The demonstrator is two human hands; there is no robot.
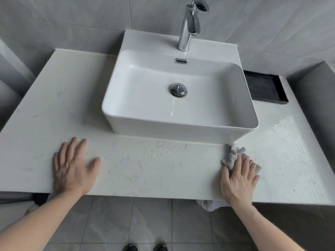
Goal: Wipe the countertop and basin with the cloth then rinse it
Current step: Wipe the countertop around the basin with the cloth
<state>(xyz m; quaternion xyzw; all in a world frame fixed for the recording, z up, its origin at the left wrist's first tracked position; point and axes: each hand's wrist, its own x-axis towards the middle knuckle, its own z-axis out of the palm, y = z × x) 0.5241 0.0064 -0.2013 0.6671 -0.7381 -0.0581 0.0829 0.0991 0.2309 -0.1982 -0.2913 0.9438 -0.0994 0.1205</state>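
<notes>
— Two hands were seen on the white marbled stone bench [145, 169]. How were they placed?

— The left hand [72, 167] was laid flat near the front edge, fingers straight and spread, with nothing held. The right hand [237, 178] was pressed, fingers nearly straight, onto the crumpled grey-white cloth [233, 153].

— Where was that cloth found?

— It was bunched on the bench, just beside the front right corner of the white rectangular ceramic basin [126, 113], partly covered by the fingers.

— What else was noted?

— A chrome tap [188, 31] was mounted behind the bowl, a chrome drain plug [178, 89] was set in its floor, and a dark rectangular tray [262, 87] was seen to its right.
</notes>
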